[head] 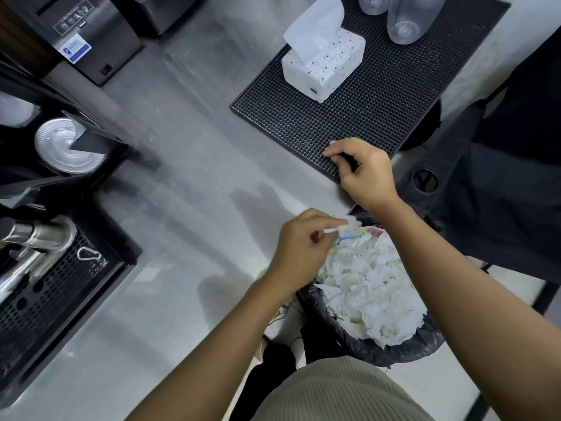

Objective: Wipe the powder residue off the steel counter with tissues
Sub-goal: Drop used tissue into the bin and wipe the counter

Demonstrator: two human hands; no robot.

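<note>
Head view: your left hand [303, 241] is pinching a crumpled white tissue [437, 223] over the black-lined waste bin [409, 344], seemingly for dumping. Your right hand [364, 173] is gripping the black rubber mat [379, 95] on the grey steel desk [197, 147].

The scene is lit evenly and fairly brightly by soft light from above. Faint, soft-edged shadows of the left hand [303, 241] and right hand [364, 171] are cast onto the counter [182, 183], to their left. A dull, streaky sheen is spread over the steel, and small glints are seen on the spout [39, 235] at the near left. The paper [370, 287] in the bin [403, 347] is nearly washed out to white, while detail is lost in the black machines [85, 41] at the left. The mat [379, 101] is rendered sharply; the left hand and its tissue [349, 222] are slightly blurred. Straight edges are bowed toward the borders by the wide lens.
</note>
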